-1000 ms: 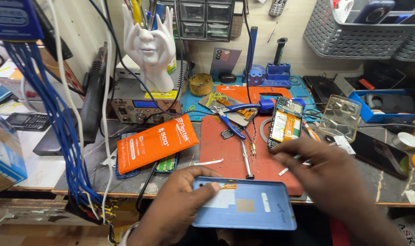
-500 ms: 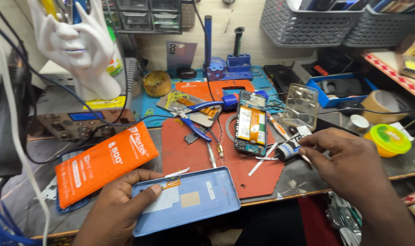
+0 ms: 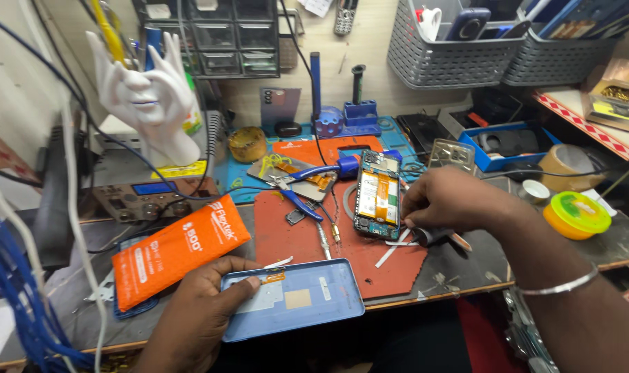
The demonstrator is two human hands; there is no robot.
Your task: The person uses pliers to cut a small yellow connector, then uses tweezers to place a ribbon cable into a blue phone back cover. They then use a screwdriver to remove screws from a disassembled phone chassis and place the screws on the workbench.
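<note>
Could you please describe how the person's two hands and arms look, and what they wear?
Both hands are bare, without gloves. The right hand belongs to a bare forearm that carries one thin silver bangle near the wrist. No sleeve shows on that arm. The left hand also has no rings or glove visible; its wrist leaves the frame at the bottom, so any sleeve there cannot be seen.

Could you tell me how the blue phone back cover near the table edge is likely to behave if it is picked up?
The blue back cover looks like a thin, shallow shell, so probably light and slightly flexible. An orange flex strip sits inside it and seems delicate, likely to bend or tear. The left hand steadies its corner; the smooth panel may slide on the red mat.
</note>
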